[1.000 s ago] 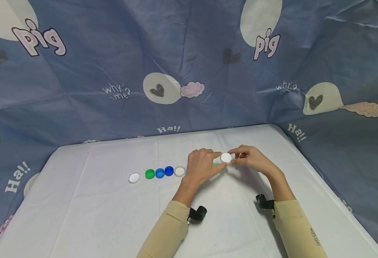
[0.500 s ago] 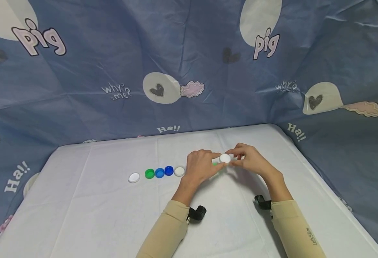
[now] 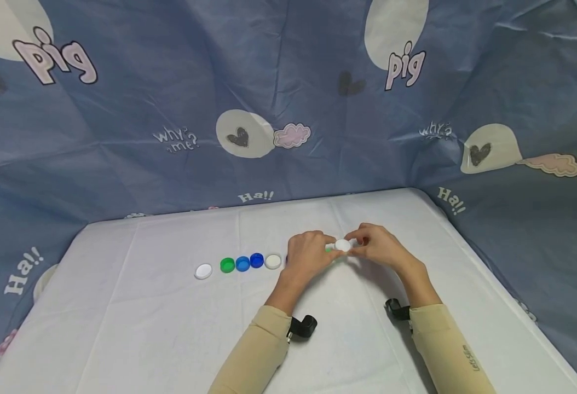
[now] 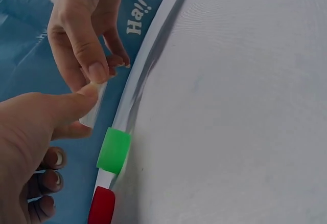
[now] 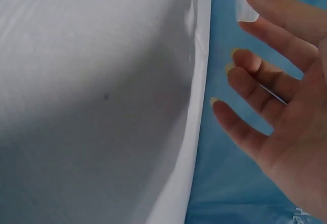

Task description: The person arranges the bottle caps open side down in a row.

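Note:
Both hands meet at one white bottle cap point(image 3: 342, 245), held over the right half of the table in the head view. My left hand point(image 3: 309, 253) pinches its left side between thumb and index finger. On the opposite side, the right hand point(image 3: 379, 244) pinches the cap too. From the left wrist, the white cap point(image 4: 93, 109) shows edge-on between both sets of fingertips, with a green cap point(image 4: 114, 151) and a red cap point(image 4: 102, 205) nearby. The right wrist view has the white cap point(image 5: 247, 4) at the top; the other fingers of that hand spread loosely.
Left of the hands runs a row of caps on the white tablecloth point(image 3: 170, 328): a white one point(image 3: 203, 271), a green point(image 3: 227, 265), a light blue point(image 3: 242, 264), a dark blue point(image 3: 256, 260) and an off-white point(image 3: 272, 261). A printed blue curtain point(image 3: 288, 175) hangs behind the table.
The white cap has come slightly down and left, still held by both hands. My right forearm has shifted a little left. A dark sliver of another cap now shows beside the left hand.

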The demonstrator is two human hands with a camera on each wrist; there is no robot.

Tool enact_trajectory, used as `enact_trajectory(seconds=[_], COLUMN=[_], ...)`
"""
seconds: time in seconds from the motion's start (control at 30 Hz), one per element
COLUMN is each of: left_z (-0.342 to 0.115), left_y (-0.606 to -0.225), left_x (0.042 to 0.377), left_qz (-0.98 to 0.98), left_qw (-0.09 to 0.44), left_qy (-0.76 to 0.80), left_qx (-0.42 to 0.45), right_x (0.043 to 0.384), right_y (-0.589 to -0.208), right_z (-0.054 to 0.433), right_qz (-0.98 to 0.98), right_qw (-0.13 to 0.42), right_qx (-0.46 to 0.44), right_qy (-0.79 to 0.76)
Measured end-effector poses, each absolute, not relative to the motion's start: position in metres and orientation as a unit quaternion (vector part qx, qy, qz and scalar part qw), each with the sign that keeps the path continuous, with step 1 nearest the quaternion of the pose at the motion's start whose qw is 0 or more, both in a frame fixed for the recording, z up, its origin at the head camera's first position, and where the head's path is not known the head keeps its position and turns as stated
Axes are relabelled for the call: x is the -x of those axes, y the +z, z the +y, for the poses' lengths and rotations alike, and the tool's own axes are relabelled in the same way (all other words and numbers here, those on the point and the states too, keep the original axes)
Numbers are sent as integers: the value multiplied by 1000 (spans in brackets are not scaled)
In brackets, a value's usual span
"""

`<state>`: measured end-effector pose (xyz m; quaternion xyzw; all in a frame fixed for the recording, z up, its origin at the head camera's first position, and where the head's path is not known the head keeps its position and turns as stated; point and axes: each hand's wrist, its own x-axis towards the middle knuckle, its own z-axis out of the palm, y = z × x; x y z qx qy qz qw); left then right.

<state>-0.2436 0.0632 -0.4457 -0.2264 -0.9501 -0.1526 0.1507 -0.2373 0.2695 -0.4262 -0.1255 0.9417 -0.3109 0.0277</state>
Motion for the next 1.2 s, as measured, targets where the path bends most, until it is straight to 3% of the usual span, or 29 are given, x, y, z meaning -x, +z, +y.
enact_trajectory(seconds=[0.3, 1.2], left_z=[69, 75], left_y=[-451, -457], left_x=[242, 238], left_qz=[-961, -965], left_qw=[108, 116], left_qy=[-135, -98], left_qx=[216, 214], right_x=[238, 234], right_y=[-429, -428], right_z=[266, 259], right_qz=[956, 972], right_qw=[64, 75], right_qx=[106, 105], right_qy=[-267, -195])
